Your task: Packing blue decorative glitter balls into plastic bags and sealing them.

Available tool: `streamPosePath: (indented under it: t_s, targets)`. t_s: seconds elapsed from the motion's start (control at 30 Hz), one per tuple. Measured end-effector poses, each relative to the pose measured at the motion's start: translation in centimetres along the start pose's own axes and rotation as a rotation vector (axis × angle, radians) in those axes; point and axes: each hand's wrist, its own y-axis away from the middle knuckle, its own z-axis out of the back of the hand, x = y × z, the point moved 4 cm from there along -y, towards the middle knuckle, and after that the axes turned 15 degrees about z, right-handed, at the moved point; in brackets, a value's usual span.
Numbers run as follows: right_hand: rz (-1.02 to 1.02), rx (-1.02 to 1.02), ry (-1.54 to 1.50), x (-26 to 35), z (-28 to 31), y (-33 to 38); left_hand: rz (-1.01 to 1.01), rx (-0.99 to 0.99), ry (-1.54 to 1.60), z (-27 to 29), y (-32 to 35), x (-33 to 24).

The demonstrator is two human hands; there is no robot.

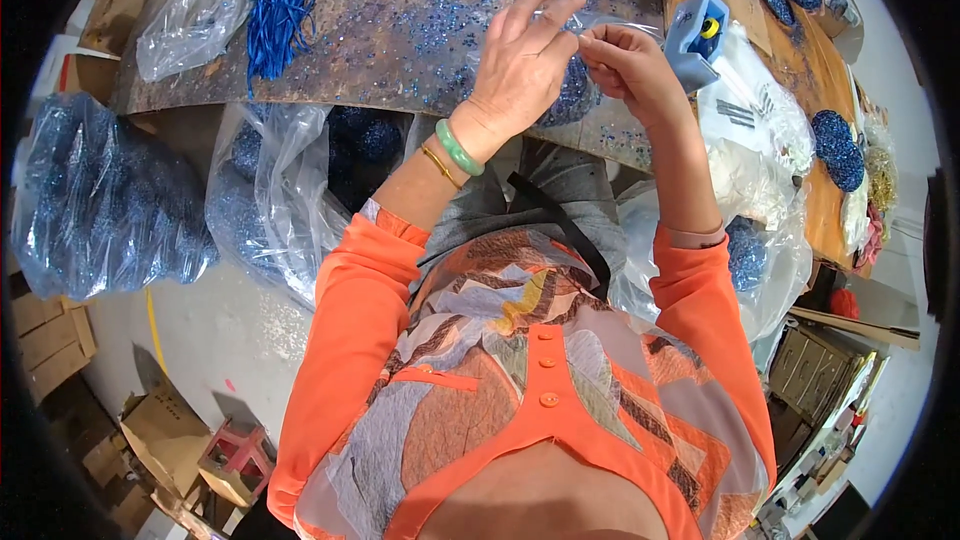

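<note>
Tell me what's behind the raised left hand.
Past the left hand, the glitter-strewn worktable and part of a rounded blue glittery piece show; whatever lies directly behind the hand is covered.

Head camera: left of worn fisheye pair, facing down toward left hand [525,65] and right hand [632,70].
Patchwork-print blouse [465,380]: nearest, lower centre.
Glitter-strewn worktable [390,30]: farther, across top.
Floor [195,350]: farthest, lower left.
</note>
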Motion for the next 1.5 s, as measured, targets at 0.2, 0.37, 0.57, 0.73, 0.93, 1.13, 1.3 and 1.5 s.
streamPosePath:
  t_s: [0.2,0.37,0.57,0.73,0.93,1.13,1.3,1.5]
  targets:
    - [-0.099,0.023,-0.041,-0.3,0.4,-0.1,-0.011,0.032,0.052,-1.1,0.4,1.1]
    - [-0.102,-0.060,-0.050,-0.3,-0.3,0.7,0.087,0.033,0.056,-1.3,0.0,1.8]
    - [0.052,-0.230,-0.031,-0.6,-0.6,1.0,0.243,0.024,0.125,-1.7,-0.4,2.7]
    - [0.061,-0.251,0.073,-0.8,-1.3,0.8,0.381,0.051,0.150,-1.7,-0.6,3.1]
    - [0.131,-0.201,0.529,-0.1,-1.1,0.2,0.422,0.072,0.220,-1.5,-0.4,3.1]
    - [0.258,-0.211,0.921,1.3,-1.7,0.1,0.325,0.043,0.220,-0.5,-0.7,2.5]
    - [0.892,-0.231,1.479,4.3,-2.1,0.6,0.191,0.045,0.328,-0.9,-1.1,2.0]
    - [1.062,-0.018,1.492,2.8,-2.3,-0.3,0.353,0.160,0.322,-0.1,-0.9,2.9]
